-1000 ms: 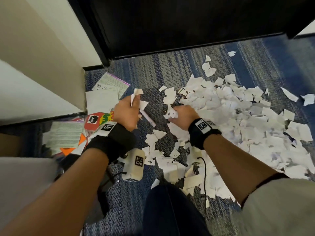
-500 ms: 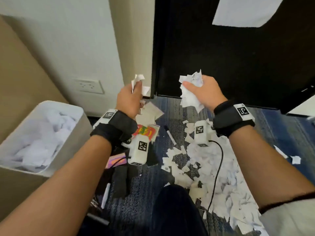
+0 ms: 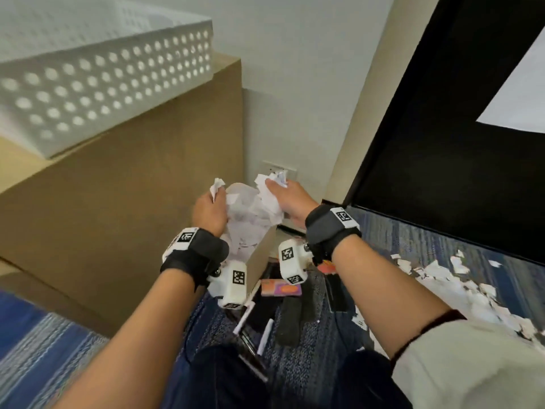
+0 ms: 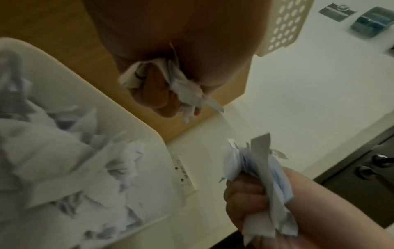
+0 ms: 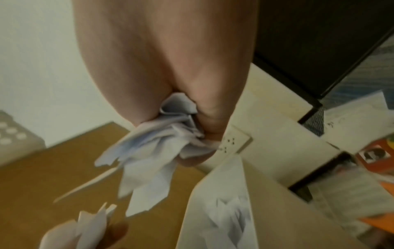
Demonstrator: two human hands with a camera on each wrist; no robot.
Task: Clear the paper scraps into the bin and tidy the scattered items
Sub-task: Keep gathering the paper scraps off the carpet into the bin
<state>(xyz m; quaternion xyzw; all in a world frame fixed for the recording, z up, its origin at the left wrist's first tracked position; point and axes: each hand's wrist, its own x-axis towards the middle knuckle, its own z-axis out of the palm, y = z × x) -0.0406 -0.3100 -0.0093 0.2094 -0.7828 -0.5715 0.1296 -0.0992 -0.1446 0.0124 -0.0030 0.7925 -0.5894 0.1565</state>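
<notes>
On the striped blue carpet [image 3: 427, 255] near the knees lie a black pouch [image 3: 290, 318] and a colourful card [image 3: 280, 287]. Farther on, the left hand [image 3: 210, 212] and right hand [image 3: 290, 203] each clutch crumpled white paper scraps [image 3: 269, 191] over the scrap-filled white bin [image 4: 136, 134], beside a brown box [image 3: 124, 187].

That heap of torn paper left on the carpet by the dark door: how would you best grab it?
Probably from above, at the thick middle of the paper scraps, raking inward from both edges. The pieces lie flat, loose and overlapping on the carpet, so pinching one edge would lift only a piece.
</notes>
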